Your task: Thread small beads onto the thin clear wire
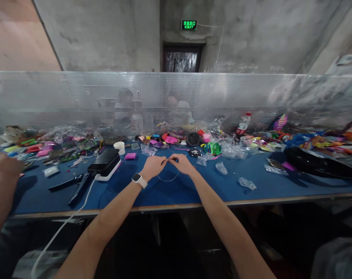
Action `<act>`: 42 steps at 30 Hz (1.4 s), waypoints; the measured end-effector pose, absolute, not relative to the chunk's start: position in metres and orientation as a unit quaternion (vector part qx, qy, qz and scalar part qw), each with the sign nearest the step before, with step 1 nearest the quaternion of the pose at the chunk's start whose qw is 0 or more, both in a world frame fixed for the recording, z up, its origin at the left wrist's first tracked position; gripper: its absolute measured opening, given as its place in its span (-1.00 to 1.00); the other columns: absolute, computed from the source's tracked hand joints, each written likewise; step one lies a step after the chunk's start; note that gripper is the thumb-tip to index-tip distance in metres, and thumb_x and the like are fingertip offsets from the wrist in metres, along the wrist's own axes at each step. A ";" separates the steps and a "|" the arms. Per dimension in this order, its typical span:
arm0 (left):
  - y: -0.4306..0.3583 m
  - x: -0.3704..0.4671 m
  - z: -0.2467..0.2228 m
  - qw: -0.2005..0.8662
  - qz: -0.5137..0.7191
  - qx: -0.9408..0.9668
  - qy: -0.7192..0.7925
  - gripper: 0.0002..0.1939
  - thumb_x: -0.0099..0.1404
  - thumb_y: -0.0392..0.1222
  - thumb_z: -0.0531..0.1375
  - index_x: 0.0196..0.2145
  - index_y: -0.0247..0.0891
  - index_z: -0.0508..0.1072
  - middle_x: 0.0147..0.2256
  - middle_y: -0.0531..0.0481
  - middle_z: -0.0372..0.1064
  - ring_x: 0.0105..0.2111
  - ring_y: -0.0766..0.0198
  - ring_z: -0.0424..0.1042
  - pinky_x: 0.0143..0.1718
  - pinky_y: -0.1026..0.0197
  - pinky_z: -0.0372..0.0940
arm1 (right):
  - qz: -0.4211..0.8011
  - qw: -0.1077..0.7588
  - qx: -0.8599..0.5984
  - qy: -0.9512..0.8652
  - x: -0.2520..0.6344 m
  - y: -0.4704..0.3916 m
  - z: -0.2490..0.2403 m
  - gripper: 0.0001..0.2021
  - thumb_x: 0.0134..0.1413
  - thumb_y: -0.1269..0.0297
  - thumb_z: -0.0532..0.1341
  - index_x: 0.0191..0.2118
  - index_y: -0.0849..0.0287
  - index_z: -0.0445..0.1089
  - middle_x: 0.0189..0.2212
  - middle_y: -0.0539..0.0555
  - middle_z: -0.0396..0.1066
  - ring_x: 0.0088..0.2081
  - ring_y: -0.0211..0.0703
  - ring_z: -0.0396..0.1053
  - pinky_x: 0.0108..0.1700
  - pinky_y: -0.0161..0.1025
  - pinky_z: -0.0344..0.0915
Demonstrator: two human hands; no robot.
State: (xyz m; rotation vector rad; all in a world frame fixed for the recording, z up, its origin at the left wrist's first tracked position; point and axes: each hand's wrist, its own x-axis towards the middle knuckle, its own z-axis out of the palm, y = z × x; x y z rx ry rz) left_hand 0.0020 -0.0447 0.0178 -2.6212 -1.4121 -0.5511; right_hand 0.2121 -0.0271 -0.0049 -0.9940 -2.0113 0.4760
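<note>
Pale string [168, 181], one, left hand [153, 167], right hand [182, 163], each grip closed on it, one watch [137, 178]

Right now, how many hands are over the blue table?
3: your left hand and right hand, together near the middle, and another person's hand at the far left. Others behind the perforated screen may be hidden.

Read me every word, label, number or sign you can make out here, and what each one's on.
"EXIT": lit green sign.
"安全出口", apparently: same sign, above "EXIT".
Bottle label: too blurred to read.
White marks on the black item: too small to read.
Faint marks on the wall: illegible.
</note>
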 end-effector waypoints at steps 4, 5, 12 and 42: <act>-0.043 0.002 0.018 0.055 -0.185 -0.861 -0.471 -0.65 0.61 -0.06 0.03 -0.12 -0.15 0.61 -0.24 -0.10 0.63 -0.20 0.09 0.59 -0.29 0.18 0.18 | 0.301 0.435 -0.378 -0.760 0.213 -0.028 -0.005 -0.86 0.19 0.27 0.26 -0.16 0.14 0.51 -0.36 0.05 0.63 -0.29 -0.07 0.57 -0.16 -0.16 0.41; -0.042 0.002 0.017 0.055 -0.187 -0.859 -0.474 -0.64 0.61 -0.06 0.03 -0.13 -0.15 0.62 -0.25 -0.10 0.63 -0.21 0.09 0.58 -0.29 0.18 0.19 | 0.315 0.439 -0.378 -0.752 0.213 -0.029 -0.005 -0.83 0.14 0.30 0.28 -0.14 0.15 0.49 -0.37 0.04 0.62 -0.30 -0.08 0.57 -0.17 -0.16 0.41; -0.043 0.001 0.019 0.034 -0.196 -0.861 -0.467 -0.63 0.60 -0.08 0.03 -0.15 -0.14 0.64 -0.26 -0.11 0.62 -0.25 0.14 0.57 -0.27 0.21 0.21 | 0.202 0.422 -0.381 -0.798 0.212 -0.036 -0.001 -0.68 -0.04 0.47 0.34 -0.10 0.09 0.51 -0.34 0.01 0.63 -0.14 -0.03 0.51 0.01 -0.10 0.34; -0.042 0.005 0.016 0.036 -0.174 -0.862 -0.476 -0.63 0.62 -0.07 0.00 -0.08 -0.19 0.59 -0.20 -0.15 0.61 -0.18 0.09 0.57 -0.20 0.18 0.27 | 0.186 0.484 -0.402 -0.754 0.207 -0.035 -0.003 -0.83 0.24 0.12 0.31 -0.19 0.11 0.49 -0.31 0.06 0.59 -0.28 -0.10 0.51 -0.16 -0.18 0.39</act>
